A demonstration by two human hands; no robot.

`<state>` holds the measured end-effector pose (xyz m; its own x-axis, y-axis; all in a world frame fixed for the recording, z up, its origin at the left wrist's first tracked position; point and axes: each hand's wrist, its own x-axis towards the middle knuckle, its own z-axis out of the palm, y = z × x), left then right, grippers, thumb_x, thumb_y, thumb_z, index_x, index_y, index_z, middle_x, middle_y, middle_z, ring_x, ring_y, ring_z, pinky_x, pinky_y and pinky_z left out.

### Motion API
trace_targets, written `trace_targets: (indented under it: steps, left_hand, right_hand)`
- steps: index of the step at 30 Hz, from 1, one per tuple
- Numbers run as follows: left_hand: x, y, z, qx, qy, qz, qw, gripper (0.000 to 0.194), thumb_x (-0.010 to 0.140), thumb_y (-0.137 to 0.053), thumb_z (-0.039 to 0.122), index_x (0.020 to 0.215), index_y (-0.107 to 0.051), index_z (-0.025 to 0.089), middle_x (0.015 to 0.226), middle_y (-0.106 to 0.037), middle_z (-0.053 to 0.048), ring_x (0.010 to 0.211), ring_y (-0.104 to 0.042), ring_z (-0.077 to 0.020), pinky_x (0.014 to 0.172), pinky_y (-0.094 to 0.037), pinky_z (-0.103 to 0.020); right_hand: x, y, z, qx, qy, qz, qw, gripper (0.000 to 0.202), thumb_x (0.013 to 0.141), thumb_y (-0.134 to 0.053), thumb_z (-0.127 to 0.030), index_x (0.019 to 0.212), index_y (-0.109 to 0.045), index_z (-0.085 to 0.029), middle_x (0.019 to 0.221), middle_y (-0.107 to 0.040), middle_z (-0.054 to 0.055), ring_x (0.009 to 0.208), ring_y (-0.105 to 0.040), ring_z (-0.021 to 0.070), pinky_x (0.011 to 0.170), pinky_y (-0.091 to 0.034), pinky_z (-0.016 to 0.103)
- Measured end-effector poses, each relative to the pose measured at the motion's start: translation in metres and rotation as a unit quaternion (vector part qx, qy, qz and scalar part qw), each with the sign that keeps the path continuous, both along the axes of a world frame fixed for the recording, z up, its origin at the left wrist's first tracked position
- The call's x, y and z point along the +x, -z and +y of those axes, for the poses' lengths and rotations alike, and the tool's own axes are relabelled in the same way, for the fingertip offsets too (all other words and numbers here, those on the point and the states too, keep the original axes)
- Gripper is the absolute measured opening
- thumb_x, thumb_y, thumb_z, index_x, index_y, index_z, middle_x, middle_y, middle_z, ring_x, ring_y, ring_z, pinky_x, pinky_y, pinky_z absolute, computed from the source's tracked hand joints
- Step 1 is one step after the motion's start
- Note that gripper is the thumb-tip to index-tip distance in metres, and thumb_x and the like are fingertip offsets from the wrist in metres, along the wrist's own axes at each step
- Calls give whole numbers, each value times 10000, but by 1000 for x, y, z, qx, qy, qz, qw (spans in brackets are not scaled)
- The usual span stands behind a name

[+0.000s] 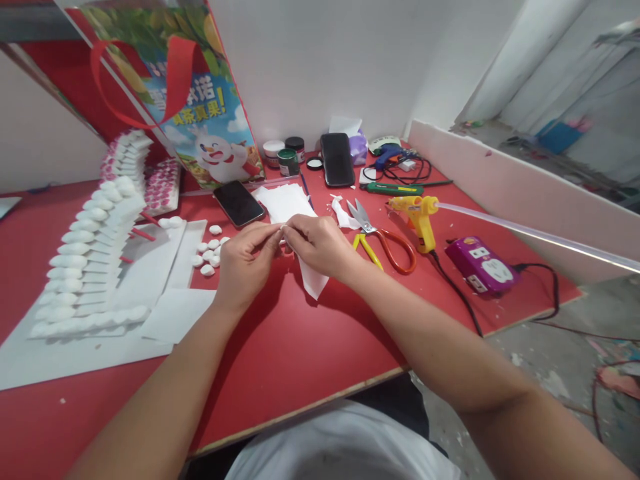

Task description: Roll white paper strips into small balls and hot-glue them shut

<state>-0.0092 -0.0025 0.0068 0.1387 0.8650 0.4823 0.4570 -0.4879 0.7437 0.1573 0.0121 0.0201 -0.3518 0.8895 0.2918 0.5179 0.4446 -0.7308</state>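
Observation:
My left hand [247, 263] and my right hand [320, 245] meet over the red table, both closed with thumb and fingertips pinched together. Between the fingertips shows a small white piece [283, 228]; most of it is hidden, so its kind is unclear. Under and behind my hands lie thin white sheets [286, 199], and one white strip [313, 281] sticks out below my right hand. Several small white oval pieces [207, 270] lie just left of my left hand. Scissors [383, 240] with red-orange handles rest to the right of my right hand.
A large white layered structure [85, 260] stands on a board at left. Two phones [239, 203], paint jars [288, 162] and a gift bag [210, 143] are behind. On the right are a yellow glue gun [419, 215], its cord, and a purple power socket [481, 265] near the table edge.

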Motion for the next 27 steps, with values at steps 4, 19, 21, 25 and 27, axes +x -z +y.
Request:
trace_targets:
  steps: [4,19,21,25,27]
  left_hand:
    - [0,2,1,37,-31,48,998,250,996,-576,357,950,-761,196,914,-760,-70,807,-682,-187,802,-555,-313]
    - [-5,6,13,-139,-79,-146,976,91,890,-670,314,883,-701,229,677,-642,18,636,-577,-138,625,-489,-266]
    - [-5,6,15,-145,-82,-164,972,69,882,-665,294,865,-687,230,680,-624,24,613,-548,-125,603,-474,-260]
    - [-7,7,16,-148,-64,-162,974,82,875,-674,307,894,-669,228,724,-633,22,606,-541,-115,603,-481,-261]
    - [-8,7,16,-146,-52,-158,975,120,880,-682,345,909,-664,229,726,-629,20,610,-540,-119,607,-485,-264]
  right_hand:
    - [-4,-5,-4,34,19,-166,985,279,1073,-399,-219,978,-640,-116,938,-743,127,821,-649,198,747,-394,299]
    - [-13,6,-8,177,7,-295,939,628,966,-292,5,1582,-389,-66,1638,-416,222,1605,-234,319,1283,-233,581]
    - [-13,8,-10,200,0,-280,939,675,939,-298,31,1591,-391,-113,1671,-385,183,1625,-177,301,1305,-146,610]
    - [-15,7,-15,208,8,-253,945,749,897,-318,59,1619,-335,-141,1719,-303,148,1637,-117,281,1312,-49,622]
    - [-15,6,-16,193,7,-230,954,745,890,-349,52,1614,-341,-122,1726,-283,150,1640,-89,291,1313,-37,608]
